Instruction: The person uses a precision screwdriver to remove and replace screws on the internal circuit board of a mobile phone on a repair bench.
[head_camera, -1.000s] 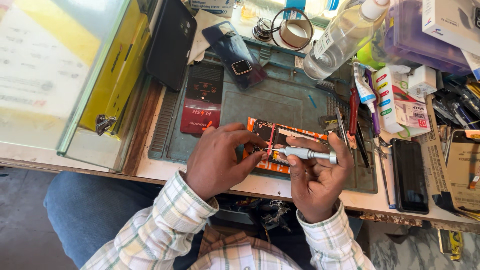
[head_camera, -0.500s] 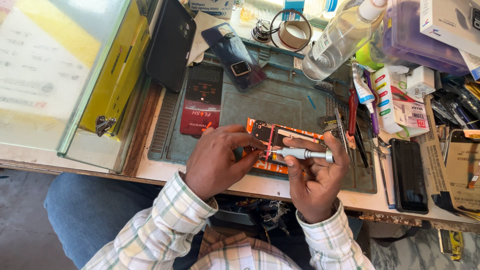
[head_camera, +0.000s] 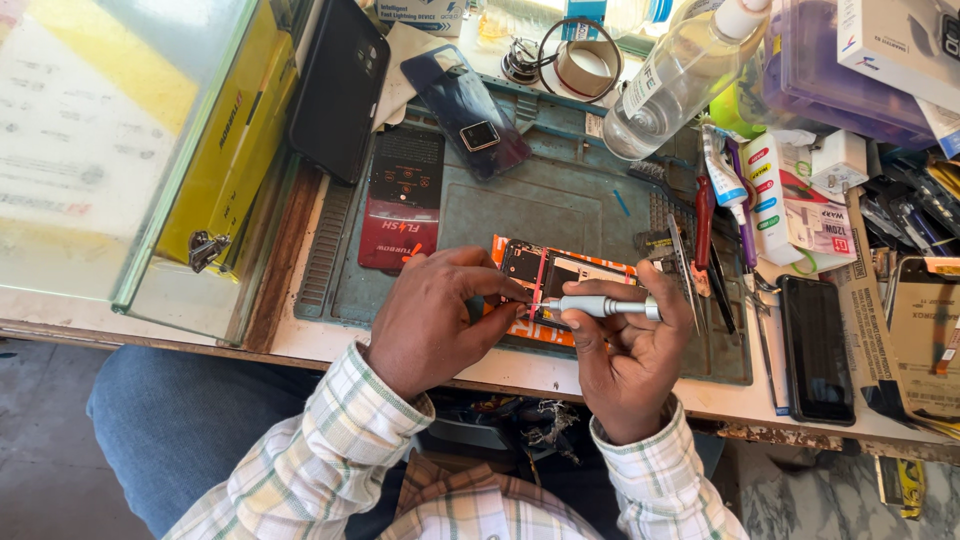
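Orange-framed opened phone (head_camera: 560, 285) flat on teal repair mat (head_camera: 500, 215), near the front edge of the surface (head_camera: 300, 340). Left hand (head_camera: 435, 320) closed over the phone's near left part, fingertips pinching close to the driver's tip. Right hand (head_camera: 625, 355) wrapped around a silver precision screwdriver (head_camera: 600, 306), held almost level, tip pointing left and meeting the phone's inner board just beside the left fingertips. Red phone back cover (head_camera: 402, 200) flat on the mat to the left, well apart from the hands. Dark glossy back panel (head_camera: 466, 112) with square camera window farther back, tilted. Black phone (head_camera: 816, 345) face up to the right, off the mat. Clear plastic bottle (head_camera: 678, 75) lying at the back right, roll of tape (head_camera: 583, 65) beside it. Tweezers (head_camera: 685, 272) and red-handled tools (head_camera: 704, 215) on the mat's right edge, just beside the right hand. Yellow box (head_camera: 235, 150) behind a glass pane on the left.
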